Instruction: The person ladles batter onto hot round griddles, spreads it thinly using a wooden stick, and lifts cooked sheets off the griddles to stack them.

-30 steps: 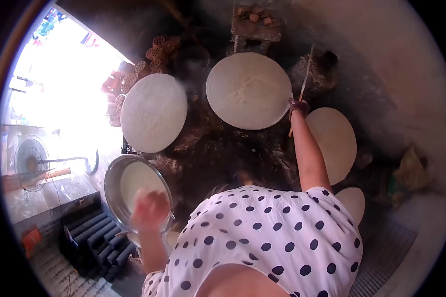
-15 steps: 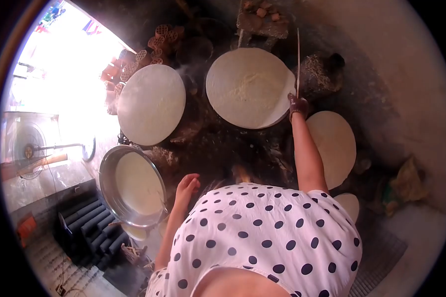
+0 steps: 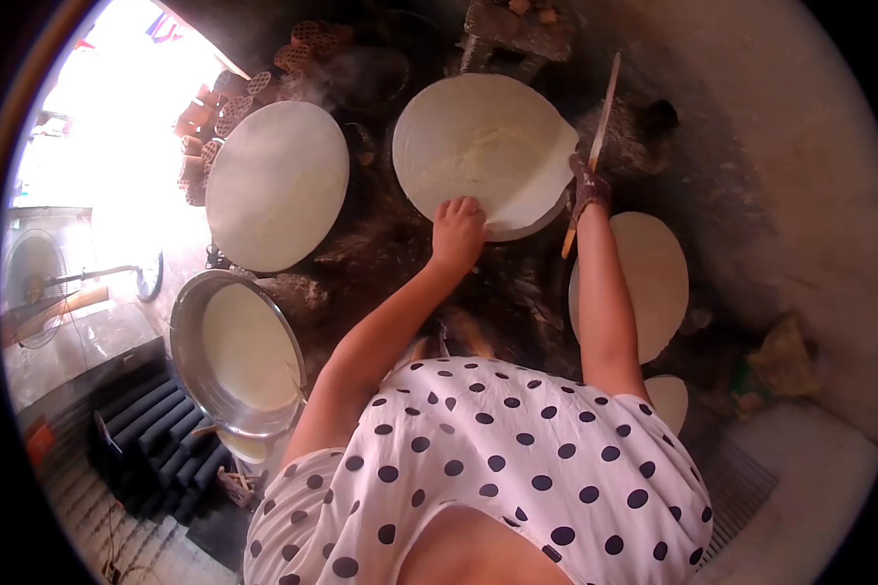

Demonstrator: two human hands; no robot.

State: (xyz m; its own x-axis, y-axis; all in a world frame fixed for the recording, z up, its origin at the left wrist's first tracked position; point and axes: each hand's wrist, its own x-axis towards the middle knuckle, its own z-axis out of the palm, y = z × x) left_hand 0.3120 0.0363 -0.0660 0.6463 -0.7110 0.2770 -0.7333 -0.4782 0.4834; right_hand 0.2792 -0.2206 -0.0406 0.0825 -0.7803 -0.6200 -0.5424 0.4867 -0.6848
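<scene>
A round white sheet, like a thin rice sheet, covers a round steaming surface ahead of me. My left hand is bare, its fingers bent together on the sheet's near edge; the thumb's grip is partly hidden. At the right edge is my right hand in a dark glove, closed around a long flat stick. The stick stands slanted, its lower end showing below the hand. Along that right side, the sheet's edge is raised in a small point by the gloved fingers.
Another covered round surface lies to the left. Below it stands a metal basin of pale liquid. A pale disc sits under my right forearm. Perforated clay cylinders, dark cylinders and a fan are at left.
My left hand has moved up and right from beside the basin to the sheet's near edge. The stick has tilted, its lower end now showing below my right hand.
</scene>
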